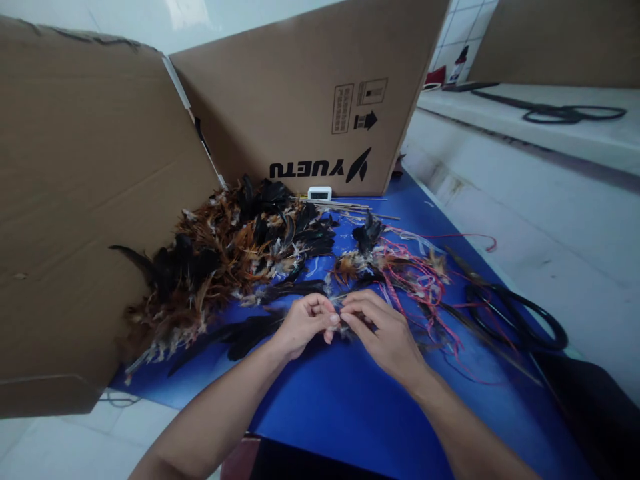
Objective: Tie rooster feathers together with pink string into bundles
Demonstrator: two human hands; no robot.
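Observation:
My left hand [306,325] and my right hand [384,328] meet over the blue tabletop [345,407], fingertips pinched close together. Pale feather fluff shows between and just below the fingers, and the exact ends they grip are hidden. Long black feathers [253,335] lie left of my left hand, partly behind it. Beyond it spreads a big pile of brown and black feathers [240,247]. Past my right hand is a smaller feather clump [357,261], beside a tangle of pink string [407,283].
Large black-handled scissors [517,319] lie at the right. Cardboard panels [300,100] wall the back and left [75,200]. A small white digital device [319,193] and thin sticks [350,208] sit at the back. More scissors [555,113] rest on the white ledge [600,137].

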